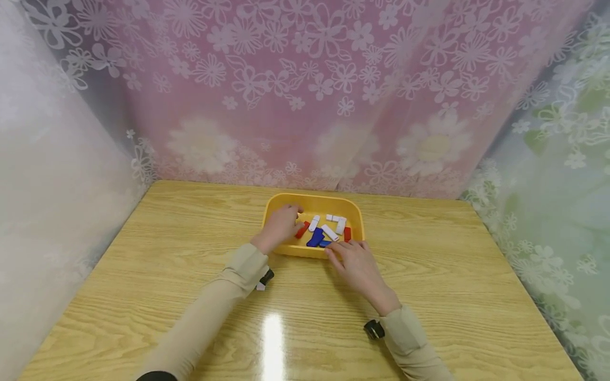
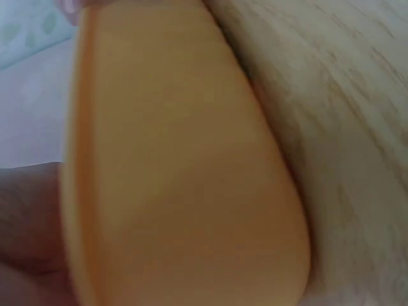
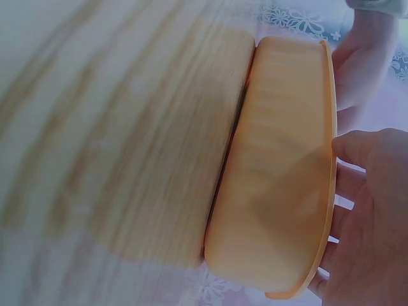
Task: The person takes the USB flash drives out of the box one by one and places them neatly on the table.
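Observation:
On the table stands a yellow plastic bin [image 1: 314,199] with small red, white and blue sticks in it that look like USB flash drives. My left hand [image 1: 280,226] reaches over the bin's left side, its fingers inside near a red stick [image 1: 303,229]; nothing shows in its grasp. My right hand [image 1: 355,264] is at the front right rim, with the thumb at the rim and the fingers reaching over it. Close to those fingers lie a blue stick [image 1: 325,244] and a white stick [image 1: 330,233]. In the left wrist view the bin's wall [image 2: 172,153] hides most of the left hand.
A wood-grain table [image 1: 190,211] carries the bin near its back edge. Behind hangs a pink flowered curtain [image 1: 286,132], with pale cloth on both sides. Dark wrist devices [image 1: 374,329] are strapped on both arms.

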Motion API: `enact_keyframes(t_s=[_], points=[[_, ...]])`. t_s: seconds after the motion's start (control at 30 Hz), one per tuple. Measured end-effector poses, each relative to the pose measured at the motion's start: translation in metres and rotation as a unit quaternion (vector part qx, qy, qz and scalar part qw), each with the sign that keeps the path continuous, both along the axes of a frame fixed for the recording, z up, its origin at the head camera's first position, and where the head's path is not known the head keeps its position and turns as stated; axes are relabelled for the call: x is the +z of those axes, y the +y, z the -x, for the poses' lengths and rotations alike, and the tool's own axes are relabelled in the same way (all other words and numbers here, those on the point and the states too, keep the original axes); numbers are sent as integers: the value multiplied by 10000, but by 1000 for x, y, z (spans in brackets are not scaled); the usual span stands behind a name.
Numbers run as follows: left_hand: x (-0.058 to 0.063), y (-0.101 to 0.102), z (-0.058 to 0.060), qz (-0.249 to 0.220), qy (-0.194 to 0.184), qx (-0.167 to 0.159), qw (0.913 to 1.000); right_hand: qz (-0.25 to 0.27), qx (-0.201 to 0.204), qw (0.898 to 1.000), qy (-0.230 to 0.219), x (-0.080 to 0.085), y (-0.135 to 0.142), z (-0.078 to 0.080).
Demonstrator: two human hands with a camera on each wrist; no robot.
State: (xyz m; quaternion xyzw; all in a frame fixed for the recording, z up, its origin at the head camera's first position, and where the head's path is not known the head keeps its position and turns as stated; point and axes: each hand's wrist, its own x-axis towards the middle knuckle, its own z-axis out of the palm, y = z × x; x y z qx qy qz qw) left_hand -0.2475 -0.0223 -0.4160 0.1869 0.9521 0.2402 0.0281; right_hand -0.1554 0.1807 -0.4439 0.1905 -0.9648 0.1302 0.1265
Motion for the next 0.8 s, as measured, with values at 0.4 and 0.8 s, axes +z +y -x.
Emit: enact_keyframes(t_s=[0.4,0.8], points=[[-15,6,5,629,-293,-386,9968,3,11,10000,-76,2,-3,-1],[-17,7,9,158,-323,-213,9991,61,28,10000,-35,0,0,0]])
